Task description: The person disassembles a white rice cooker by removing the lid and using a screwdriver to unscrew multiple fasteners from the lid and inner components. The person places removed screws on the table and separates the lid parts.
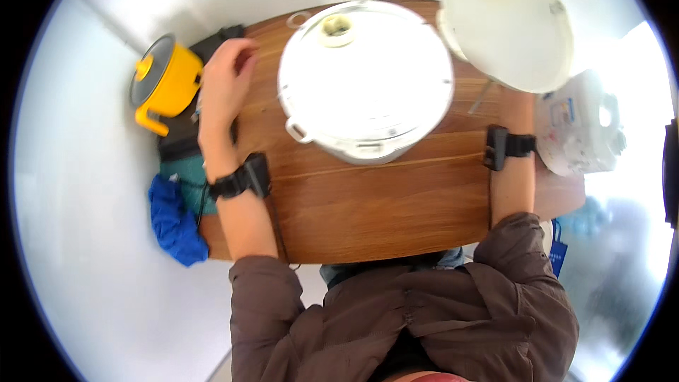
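My left hand (221, 92) rests at the left end of the wooden table (368, 205), fingers loosely bent and holding nothing, over a black object (212, 46) at the table's edge. A wide white rice cooker (364, 78) with its lid on stands mid-table, right of that hand. My right forearm (512, 184), wearing a black wrist strap, runs up under a large white pot (506, 21) raised above the table's far right corner. The pot hides my right hand, which appears to be holding it up.
A yellow pot (166, 81) with a grey lid sits beyond the table's left end, near my left hand. A blue cloth (173, 223) and a teal thing (185, 187) lie lower left. A second white cooker (576, 124) stands at the right edge.
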Available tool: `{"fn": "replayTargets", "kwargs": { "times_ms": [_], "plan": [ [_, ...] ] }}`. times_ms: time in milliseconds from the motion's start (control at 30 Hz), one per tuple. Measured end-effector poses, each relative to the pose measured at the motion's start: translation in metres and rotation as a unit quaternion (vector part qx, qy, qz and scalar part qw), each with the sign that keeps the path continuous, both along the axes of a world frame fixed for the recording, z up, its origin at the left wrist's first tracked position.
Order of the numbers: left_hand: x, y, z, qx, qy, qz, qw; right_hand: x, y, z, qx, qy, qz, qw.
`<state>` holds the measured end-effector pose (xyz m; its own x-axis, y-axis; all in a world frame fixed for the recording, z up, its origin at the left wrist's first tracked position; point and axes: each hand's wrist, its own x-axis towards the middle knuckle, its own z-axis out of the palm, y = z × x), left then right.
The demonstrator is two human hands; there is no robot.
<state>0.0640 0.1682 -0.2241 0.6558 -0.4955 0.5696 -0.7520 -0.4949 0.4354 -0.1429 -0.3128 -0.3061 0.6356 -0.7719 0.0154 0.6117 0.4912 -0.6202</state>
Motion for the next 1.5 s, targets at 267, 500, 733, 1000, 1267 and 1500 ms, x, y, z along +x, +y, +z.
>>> {"fn": "replayTargets", "kwargs": {
  "times_ms": [267,500,733,1000,1267,1500],
  "plan": [
    [-0.015,-0.003,0.019,-0.074,0.061,-0.023,0.995,-0.004,0.032,0.018,-0.003,-0.016,0.006,1.000],
    [-0.033,-0.012,0.029,-0.164,0.105,-0.076,0.978,-0.016,0.053,0.030,-0.033,-0.012,0.008,0.999],
    [-0.066,-0.023,0.050,-0.212,0.053,-0.152,0.964,-0.036,0.080,0.045,-0.092,0.007,0.012,0.996],
    [-0.110,-0.044,0.060,-0.260,0.054,-0.218,0.939,-0.055,0.106,0.058,-0.160,0.022,0.019,0.987],
    [-0.154,-0.064,0.069,-0.320,0.091,-0.262,0.906,-0.059,0.118,0.064,-0.192,0.027,0.029,0.981],
    [-0.170,-0.092,0.080,-0.236,0.007,-0.250,0.939,-0.063,0.124,0.068,-0.210,0.030,0.035,0.977]
  ]
}}
